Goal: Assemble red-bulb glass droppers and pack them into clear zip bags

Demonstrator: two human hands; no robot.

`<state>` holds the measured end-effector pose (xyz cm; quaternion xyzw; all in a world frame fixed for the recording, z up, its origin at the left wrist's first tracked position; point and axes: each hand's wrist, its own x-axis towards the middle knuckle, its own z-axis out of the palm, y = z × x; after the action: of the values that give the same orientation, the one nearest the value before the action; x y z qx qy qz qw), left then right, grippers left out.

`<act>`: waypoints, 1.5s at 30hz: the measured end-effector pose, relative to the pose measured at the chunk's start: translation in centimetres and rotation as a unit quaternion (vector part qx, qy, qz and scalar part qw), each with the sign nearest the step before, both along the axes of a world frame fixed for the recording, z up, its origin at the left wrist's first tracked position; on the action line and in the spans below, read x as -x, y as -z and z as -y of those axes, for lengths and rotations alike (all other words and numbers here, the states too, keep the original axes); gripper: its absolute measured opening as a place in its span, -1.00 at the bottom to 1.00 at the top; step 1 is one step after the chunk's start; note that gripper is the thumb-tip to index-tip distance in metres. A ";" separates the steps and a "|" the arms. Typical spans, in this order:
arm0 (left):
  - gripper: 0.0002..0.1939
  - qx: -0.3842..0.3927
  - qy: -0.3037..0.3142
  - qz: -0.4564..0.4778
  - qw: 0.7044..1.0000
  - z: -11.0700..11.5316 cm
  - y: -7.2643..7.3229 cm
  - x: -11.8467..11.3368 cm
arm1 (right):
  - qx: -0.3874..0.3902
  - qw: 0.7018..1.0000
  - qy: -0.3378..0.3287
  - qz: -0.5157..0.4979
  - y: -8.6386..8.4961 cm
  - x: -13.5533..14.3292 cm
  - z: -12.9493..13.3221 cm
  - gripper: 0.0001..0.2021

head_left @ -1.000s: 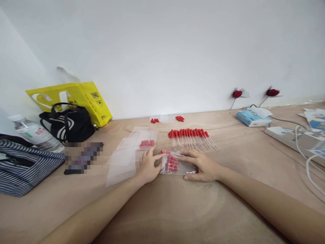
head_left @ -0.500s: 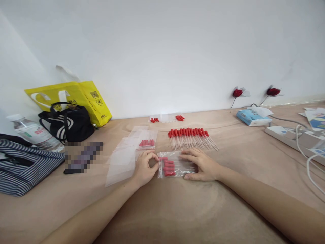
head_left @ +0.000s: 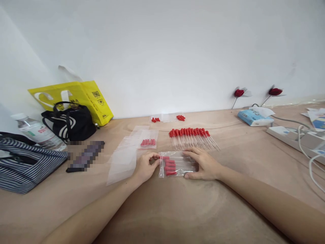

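Note:
A clear zip bag (head_left: 181,164) lies flat with several red-bulbed droppers (head_left: 170,167) inside, bulbs towards its zip end on the left. My left hand (head_left: 147,166) is closed in a pinch at the upper left corner of this bag. Over the bag's right end, my right hand (head_left: 204,164) rests with thumb and fingers spread apart, touching its edges. Just beyond, a row of loose droppers (head_left: 191,135) lies side by side, red bulbs pointing away. Another bag of droppers (head_left: 148,142) is behind my left hand, partly over flat clear bags (head_left: 123,156).
More bagged droppers (head_left: 167,117) lie by the wall. On the left are a yellow bag (head_left: 99,101), a black bag (head_left: 78,122), a bottle (head_left: 38,130) and a striped pouch (head_left: 33,166). Tissues (head_left: 254,117) and a power strip (head_left: 284,133) with cables are at the right.
The whole view has shifted slightly. Both hands keep nearly the same places on the bag, and the droppers inside it look unmoved.

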<state>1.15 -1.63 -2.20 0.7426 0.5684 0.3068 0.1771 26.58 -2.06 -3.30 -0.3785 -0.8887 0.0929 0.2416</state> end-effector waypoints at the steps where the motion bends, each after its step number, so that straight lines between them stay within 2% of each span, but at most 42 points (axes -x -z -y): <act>1: -0.86 0.000 -0.002 -0.003 1.000 -0.1 0.0 0.0 | 0.001 1.000 0.000 0.000 0.0 0.0 0.0 -0.25; 12: -0.79 0.031 0.025 -0.058 0.998 -1.6 -0.2 -0.8 | 0.011 1.000 -0.004 0.015 -0.3 0.0 0.1 -0.24; 16: -0.82 0.002 0.016 -0.092 0.996 -1.5 -0.4 -1.1 | 0.009 1.000 -0.005 0.016 -0.2 0.0 0.1 -0.25; 19: -0.74 -0.026 0.001 -0.135 0.990 -1.2 -0.6 -1.4 | 0.009 1.000 -0.008 0.017 -0.2 0.0 0.0 -0.24; 21: -0.74 -0.026 0.008 -0.126 0.992 -1.3 -0.7 -1.4 | 0.008 1.000 -0.007 0.017 -0.2 0.0 0.0 -0.24; 26: -0.90 -0.021 0.055 -0.069 0.996 -1.7 -0.5 -0.8 | 0.008 1.000 -0.006 0.020 -0.2 0.1 0.0 -0.24; 30: -0.80 -0.023 0.090 -0.118 0.989 -1.7 -0.3 -0.7 | 0.007 1.000 -0.008 0.014 -0.2 0.1 0.0 -0.25; 34: -0.68 -0.020 0.090 -0.164 0.982 -1.0 -0.2 -0.9 | 0.009 1.000 -0.006 0.020 -0.3 0.1 0.1 -0.25; 36: -0.68 -0.031 0.093 -0.144 0.985 -0.9 -0.2 -0.9 | 0.008 1.000 -0.006 0.018 -0.3 0.1 0.1 -0.26; 38: -0.74 -0.038 0.085 -0.079 0.993 -1.0 -0.1 -0.8 | 0.007 1.000 -0.008 0.015 -0.3 0.1 0.0 -0.26; 40: -0.80 -0.018 0.053 0.000 0.998 -1.3 -0.3 -0.8 | 0.007 1.000 -0.010 0.015 -0.3 0.1 0.0 -0.26; 42: -0.78 0.021 0.032 0.048 0.998 -1.8 -0.6 -1.1 | 0.008 1.000 -0.011 0.018 -0.3 0.1 0.0 -0.25; 45: -0.69 0.078 0.065 0.017 0.995 -2.9 -1.5 -2.1 | 0.010 1.000 -0.011 0.021 -0.3 0.0 0.0 -0.26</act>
<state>3.30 1.30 -0.72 0.7565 0.5378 0.2622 0.2641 26.53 -2.02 -3.02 -0.3727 -0.8968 0.0961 0.2183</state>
